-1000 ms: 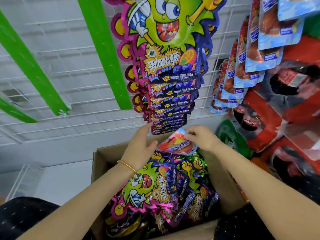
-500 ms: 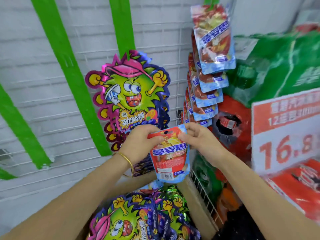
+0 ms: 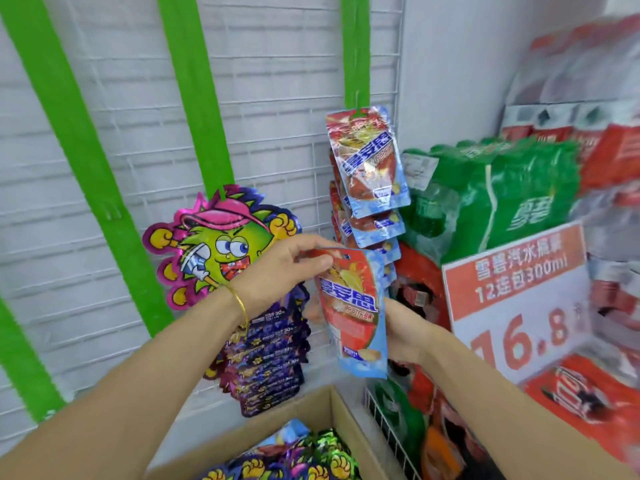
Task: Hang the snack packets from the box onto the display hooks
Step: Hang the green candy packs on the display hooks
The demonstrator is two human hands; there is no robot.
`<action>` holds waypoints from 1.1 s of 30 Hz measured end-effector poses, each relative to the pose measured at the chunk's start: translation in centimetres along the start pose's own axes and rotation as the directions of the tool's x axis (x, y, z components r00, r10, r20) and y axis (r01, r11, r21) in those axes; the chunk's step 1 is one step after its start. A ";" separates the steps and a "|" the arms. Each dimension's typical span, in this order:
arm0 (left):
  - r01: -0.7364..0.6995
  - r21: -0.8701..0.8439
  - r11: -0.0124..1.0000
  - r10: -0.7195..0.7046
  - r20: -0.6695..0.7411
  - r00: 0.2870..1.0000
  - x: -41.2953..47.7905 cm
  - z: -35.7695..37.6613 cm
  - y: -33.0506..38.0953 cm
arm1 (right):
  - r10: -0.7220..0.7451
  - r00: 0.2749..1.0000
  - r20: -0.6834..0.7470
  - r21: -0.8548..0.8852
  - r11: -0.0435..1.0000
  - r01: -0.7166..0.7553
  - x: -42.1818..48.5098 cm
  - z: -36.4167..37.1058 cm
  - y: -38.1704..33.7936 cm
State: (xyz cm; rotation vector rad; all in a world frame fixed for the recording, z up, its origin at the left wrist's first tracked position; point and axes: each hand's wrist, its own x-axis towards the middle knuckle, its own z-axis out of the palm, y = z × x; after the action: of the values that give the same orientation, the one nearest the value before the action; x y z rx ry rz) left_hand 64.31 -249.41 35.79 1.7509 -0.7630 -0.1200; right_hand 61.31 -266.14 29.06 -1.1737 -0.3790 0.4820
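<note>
A: Where is the packet [image 3: 351, 308] seen?

B: It is held upright in front of the wire grid [image 3: 277, 133], just below and left of the column of like packets [image 3: 369, 178] hung from the right green strip [image 3: 355, 50]. Its top edge is level with the lower packets of that column; whether it is touching them cannot be told.

A: How is it gripped?

B: Its top left corner is pinched by the left hand [image 3: 277, 271], thumb in front and fingers over the top edge. A gold bangle [image 3: 239, 303] is worn on that wrist. The right hand [image 3: 403, 332] is placed behind the packet's lower right side; it looks to be grasping that edge, but most of its fingers are hidden, so the grip is only partly seen.

A: What is found around it?

B: To the left, a stack of monster-shaped packets [image 3: 221, 251] is hung from the middle green strip [image 3: 197, 98]. Below, the open box [image 3: 311, 407] is seen, with more monster packets [image 3: 304, 459] lying in it. To the right, green drink packs [image 3: 491, 195] are stacked, and a red-and-white price sign [image 3: 516, 296] is propped in front of them. Red packs [image 3: 571, 403] are seen beneath the sign, somewhat blurred.
</note>
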 end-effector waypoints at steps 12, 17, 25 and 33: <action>0.110 -0.186 0.976 -0.121 -0.050 0.991 4.7 -2.4 8.3 | -0.438 0.778 -0.451 -0.323 0.892 0.315 0.6 -1.4 -8.5; -0.026 0.128 0.991 0.066 -0.318 0.946 9.6 -1.4 11.6 | -0.779 0.471 -0.415 -0.707 0.601 0.372 1.8 -0.4 -15.4; -0.110 0.267 0.957 0.249 -0.569 0.784 17.6 -3.0 14.4 | -0.912 0.332 -0.241 -0.855 0.361 0.372 6.6 -1.9 -25.3; -0.081 0.150 0.985 0.157 -0.613 0.774 19.8 -2.9 14.3 | -0.885 0.403 -0.235 -0.858 0.383 0.341 9.9 -3.1 -26.8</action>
State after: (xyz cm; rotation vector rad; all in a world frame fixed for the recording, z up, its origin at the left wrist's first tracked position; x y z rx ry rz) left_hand 75.01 -259.63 55.45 1.6915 -0.3846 0.5863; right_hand 75.54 -271.34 53.49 -1.6936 -0.3643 -0.9943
